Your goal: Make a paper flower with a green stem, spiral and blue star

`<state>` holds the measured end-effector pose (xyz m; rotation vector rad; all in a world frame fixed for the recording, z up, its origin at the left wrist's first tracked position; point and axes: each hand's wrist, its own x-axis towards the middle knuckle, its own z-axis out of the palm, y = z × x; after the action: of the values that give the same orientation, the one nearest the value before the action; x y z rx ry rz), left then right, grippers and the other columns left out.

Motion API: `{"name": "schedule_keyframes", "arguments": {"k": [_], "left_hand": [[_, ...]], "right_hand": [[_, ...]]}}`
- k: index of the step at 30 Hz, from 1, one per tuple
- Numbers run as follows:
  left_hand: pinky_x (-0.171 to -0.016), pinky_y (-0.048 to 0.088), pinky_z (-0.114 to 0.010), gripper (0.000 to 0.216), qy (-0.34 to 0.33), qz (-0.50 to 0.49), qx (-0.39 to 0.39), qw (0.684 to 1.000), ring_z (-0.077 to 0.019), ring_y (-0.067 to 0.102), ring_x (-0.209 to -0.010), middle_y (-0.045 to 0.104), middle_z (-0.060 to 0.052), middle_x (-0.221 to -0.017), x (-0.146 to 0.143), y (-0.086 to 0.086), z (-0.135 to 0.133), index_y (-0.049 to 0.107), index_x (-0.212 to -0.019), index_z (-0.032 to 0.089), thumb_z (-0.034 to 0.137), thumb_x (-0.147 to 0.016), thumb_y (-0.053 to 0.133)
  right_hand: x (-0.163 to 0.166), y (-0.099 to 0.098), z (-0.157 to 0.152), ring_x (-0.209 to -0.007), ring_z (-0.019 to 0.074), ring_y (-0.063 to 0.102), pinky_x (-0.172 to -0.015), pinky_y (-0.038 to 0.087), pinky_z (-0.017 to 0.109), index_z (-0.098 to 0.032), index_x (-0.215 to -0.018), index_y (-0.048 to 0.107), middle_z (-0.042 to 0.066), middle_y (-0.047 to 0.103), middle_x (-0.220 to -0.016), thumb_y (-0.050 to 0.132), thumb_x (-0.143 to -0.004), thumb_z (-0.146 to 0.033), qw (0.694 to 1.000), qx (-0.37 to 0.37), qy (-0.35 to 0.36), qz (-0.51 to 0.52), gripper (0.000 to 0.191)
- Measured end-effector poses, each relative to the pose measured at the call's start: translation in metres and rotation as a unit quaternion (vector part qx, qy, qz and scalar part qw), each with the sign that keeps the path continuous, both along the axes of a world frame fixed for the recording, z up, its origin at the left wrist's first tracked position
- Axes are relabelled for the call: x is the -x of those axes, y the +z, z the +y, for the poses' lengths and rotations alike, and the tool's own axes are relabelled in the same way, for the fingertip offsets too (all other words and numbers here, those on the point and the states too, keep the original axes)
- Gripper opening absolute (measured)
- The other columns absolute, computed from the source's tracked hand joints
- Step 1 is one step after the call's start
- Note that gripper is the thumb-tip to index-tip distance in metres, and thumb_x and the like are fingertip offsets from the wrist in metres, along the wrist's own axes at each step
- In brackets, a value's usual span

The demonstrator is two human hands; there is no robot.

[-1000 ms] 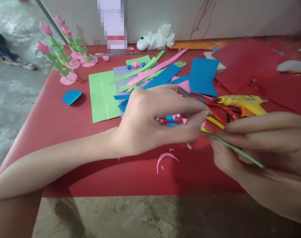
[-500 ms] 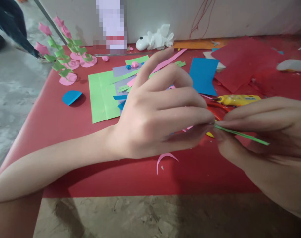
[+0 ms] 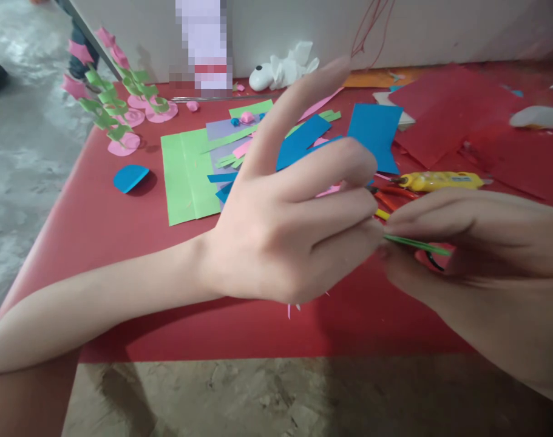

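A red table (image 3: 203, 337) spreads beneath two bare hands. The left hand (image 3: 271, 237) comes in from the left, its farthest finger raised, the others curled; its thumb is hidden, so its grasp cannot be told. The right hand (image 3: 499, 221) pinches, from the right. Pink-topped paper flowers (image 3: 107, 96) stand far left, a light-green sheet (image 3: 189, 188) nearer and to their right; farther right lie a blue sheet (image 3: 374, 124) and a yellow glue gun (image 3: 440, 181). A narrow green strip (image 3: 417, 244) sits in the right hand's fingertips, its left end at the left hand's fingertips.
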<state>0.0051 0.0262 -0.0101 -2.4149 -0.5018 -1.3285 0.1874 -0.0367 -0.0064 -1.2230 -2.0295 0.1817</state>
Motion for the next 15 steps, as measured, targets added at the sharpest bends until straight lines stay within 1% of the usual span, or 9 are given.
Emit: {"name": "schedule_keyframes", "arguments": {"k": [1, 4, 6, 8, 9, 12, 13, 14, 15], "left_hand": [[-0.105, 0.043, -0.039, 0.030, 0.019, -0.020, 0.009, 1.000, -0.0117, 0.062, -0.069, 0.064, 0.004, -0.067, -0.003, -0.001, -0.002, 0.053, -0.057, 0.021, 0.012, -0.084, 0.044], [-0.104, 0.042, -0.047, 0.029, 0.004, -0.013, 0.005, 1.000, -0.0123, 0.061, -0.064, 0.062, 0.006, -0.057, -0.005, 0.000, -0.004, 0.051, -0.057, 0.021, 0.010, -0.084, 0.044], [-0.104, 0.041, -0.054, 0.023, -0.023, 0.029, 0.030, 0.999, -0.0143, 0.063, -0.070, 0.064, 0.007, -0.059, -0.001, 0.003, -0.005, 0.055, -0.063, 0.020, 0.013, -0.084, 0.049], [-0.103, 0.042, -0.059, 0.013, -0.043, 0.069, 0.069, 0.994, -0.0169, 0.064, -0.076, 0.069, 0.005, -0.065, 0.003, 0.006, -0.007, 0.059, -0.071, 0.018, 0.014, -0.083, 0.054], [-0.101, 0.043, -0.061, 0.011, -0.036, 0.076, 0.090, 0.992, -0.0185, 0.065, -0.076, 0.070, 0.003, -0.067, 0.005, 0.007, -0.007, 0.060, -0.071, 0.016, 0.015, -0.081, 0.058], [-0.103, 0.041, -0.058, 0.009, -0.046, 0.044, 0.078, 0.995, -0.0185, 0.064, -0.079, 0.068, 0.002, -0.066, 0.006, 0.006, -0.008, 0.062, -0.073, 0.015, 0.010, -0.080, 0.057], [-0.104, 0.041, -0.057, 0.010, -0.039, 0.036, 0.084, 0.995, -0.0183, 0.064, -0.079, 0.067, 0.002, -0.065, 0.005, 0.006, -0.007, 0.061, -0.073, 0.015, 0.009, -0.080, 0.057], [-0.103, 0.042, -0.059, 0.009, -0.042, 0.046, 0.083, 0.995, -0.0186, 0.064, -0.079, 0.068, 0.002, -0.066, 0.005, 0.005, -0.007, 0.062, -0.073, 0.014, 0.011, -0.080, 0.057], [-0.099, 0.044, -0.060, 0.010, -0.061, 0.045, 0.071, 0.995, -0.0187, 0.064, -0.076, 0.067, 0.002, -0.064, 0.004, 0.004, -0.006, 0.062, -0.072, 0.014, 0.014, -0.081, 0.056]], "right_hand": [[0.000, -0.001, 0.000, -0.071, 0.0056, 0.057, -0.055, 0.043, 0.022, -0.026, -0.076, 0.057, -0.008, 0.059, -0.074, 0.061, -0.077, -0.021, 1.000, 0.002, -0.001, 0.004, 0.007], [0.001, -0.004, -0.001, -0.071, 0.0050, 0.056, -0.057, 0.043, 0.021, -0.026, -0.075, 0.057, -0.007, 0.058, -0.075, 0.060, -0.078, -0.021, 1.000, 0.005, -0.012, 0.018, 0.006], [0.001, -0.005, -0.001, -0.072, 0.0040, 0.055, -0.058, 0.043, 0.020, -0.025, -0.076, 0.058, -0.007, 0.058, -0.076, 0.060, -0.077, -0.020, 0.999, 0.010, -0.021, 0.022, 0.006], [0.000, -0.006, 0.000, -0.072, 0.0031, 0.055, -0.058, 0.043, 0.019, -0.026, -0.078, 0.059, -0.007, 0.058, -0.077, 0.062, -0.076, -0.018, 1.000, 0.007, -0.015, 0.023, 0.008], [0.000, -0.007, 0.000, -0.072, 0.0030, 0.055, -0.058, 0.043, 0.018, -0.025, -0.079, 0.060, -0.007, 0.058, -0.077, 0.062, -0.075, -0.017, 1.000, 0.004, -0.012, 0.023, 0.010], [-0.001, -0.007, 0.000, -0.073, 0.0026, 0.055, -0.060, 0.044, 0.017, -0.024, -0.079, 0.059, -0.006, 0.059, -0.078, 0.063, -0.075, -0.017, 0.999, -0.005, -0.010, 0.032, 0.010], [-0.001, -0.007, 0.000, -0.073, 0.0025, 0.055, -0.060, 0.044, 0.017, -0.024, -0.079, 0.059, -0.006, 0.059, -0.078, 0.064, -0.075, -0.017, 0.999, -0.005, -0.012, 0.034, 0.009], [-0.001, -0.007, 0.000, -0.073, 0.0023, 0.055, -0.060, 0.044, 0.016, -0.024, -0.079, 0.059, -0.006, 0.059, -0.079, 0.064, -0.074, -0.017, 0.999, -0.004, -0.010, 0.034, 0.010], [-0.001, -0.008, 0.000, -0.074, 0.0024, 0.055, -0.061, 0.045, 0.016, -0.023, -0.079, 0.058, -0.006, 0.059, -0.079, 0.065, -0.074, -0.017, 0.999, -0.007, -0.003, 0.034, 0.011]]}}
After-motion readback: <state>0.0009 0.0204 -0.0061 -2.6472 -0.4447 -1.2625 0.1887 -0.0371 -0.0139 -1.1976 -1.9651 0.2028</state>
